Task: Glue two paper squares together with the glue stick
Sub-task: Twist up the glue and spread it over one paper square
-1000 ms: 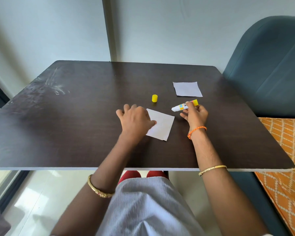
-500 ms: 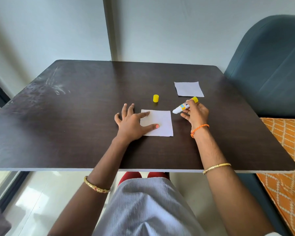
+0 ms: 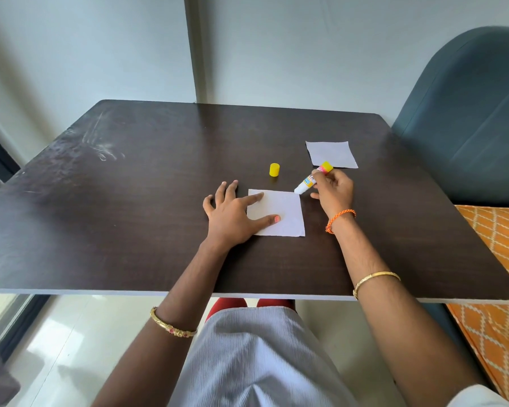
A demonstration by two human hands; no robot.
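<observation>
A white paper square point(image 3: 285, 214) lies flat on the dark table point(image 3: 130, 215) in front of me. My left hand point(image 3: 232, 214) lies spread beside it, index finger and thumb pressing its left part. My right hand point(image 3: 334, 190) grips the uncapped glue stick point(image 3: 312, 179), tilted with its white tip down at the paper's top right corner. The yellow cap point(image 3: 274, 170) stands on the table behind the paper. A second white paper square point(image 3: 331, 154) lies farther back on the right.
A teal upholstered chair point(image 3: 467, 121) stands right of the table, with an orange patterned cushion point(image 3: 494, 259) below it. The wall runs close behind the table's far edge. My lap in grey cloth sits under the near edge.
My left hand opened and spread, turning the paper square straight and pinning it. My right hand brought the glue stick's tip down to the paper's top right corner.
</observation>
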